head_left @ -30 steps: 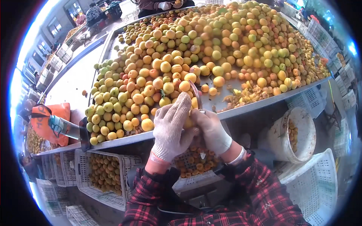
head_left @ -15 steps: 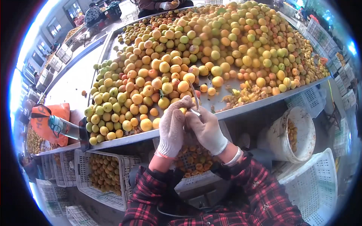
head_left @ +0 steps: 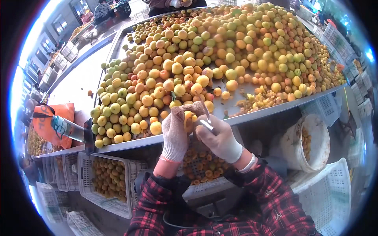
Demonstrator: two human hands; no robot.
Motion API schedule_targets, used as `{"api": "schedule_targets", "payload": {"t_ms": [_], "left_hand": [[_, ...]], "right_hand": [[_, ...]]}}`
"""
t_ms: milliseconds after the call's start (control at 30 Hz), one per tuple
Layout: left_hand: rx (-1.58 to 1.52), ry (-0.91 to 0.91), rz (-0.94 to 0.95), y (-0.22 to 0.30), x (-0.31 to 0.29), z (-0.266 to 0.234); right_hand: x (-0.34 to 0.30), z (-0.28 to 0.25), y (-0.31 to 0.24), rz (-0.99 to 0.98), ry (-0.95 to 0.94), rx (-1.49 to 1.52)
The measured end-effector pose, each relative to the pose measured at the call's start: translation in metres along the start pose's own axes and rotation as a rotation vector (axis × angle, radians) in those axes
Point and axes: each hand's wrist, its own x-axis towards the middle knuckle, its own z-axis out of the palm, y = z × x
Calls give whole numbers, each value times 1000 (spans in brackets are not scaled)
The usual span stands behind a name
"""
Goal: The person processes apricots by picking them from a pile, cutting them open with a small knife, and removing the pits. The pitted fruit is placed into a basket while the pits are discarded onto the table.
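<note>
My gloved left hand is closed around a yellow apricot, which looks split open on the side toward me. In my gloved right hand is a small knife, its metal handle in the fist and its thin blade pointing up and away beside the fruit. Both hands are close together over the near edge of a metal table, heaped with whole yellow, orange and green apricots. Under my hands a crate holds halved apricots.
Apricot scraps lie near the table's edge. A white bucket with some fruit and a white crate stand right. Left are a full apricot crate, a bottle and an orange bag. A person's gloved hands are across the table.
My right hand has drawn slightly right and down, away from the left, with the knife. The apricot in my left hand now shows more plainly.
</note>
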Motion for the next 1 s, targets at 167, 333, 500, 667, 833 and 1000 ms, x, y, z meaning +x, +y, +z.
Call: {"api": "schedule_targets", "payload": {"t_ms": [167,333,500,667,833,1000], "left_hand": [[-298,-50,-103,11,-6,1],[-105,-66,39,13,-8,3],[-410,-47,-250,11,-8,-5],[-519,-153,-369,6,-11,13],[-253,-118,-351,-14,-18,17],[-106,-123,-355,-25,-20,26]], "right_hand": [[8,-28,-28,417,-426,195],[9,-26,-11,310,-187,75],[10,-25,-16,209,88,403],[21,-41,-5,-26,219,797],[34,-48,-18,-135,347,805],[38,-49,-19,-171,390,850]]}}
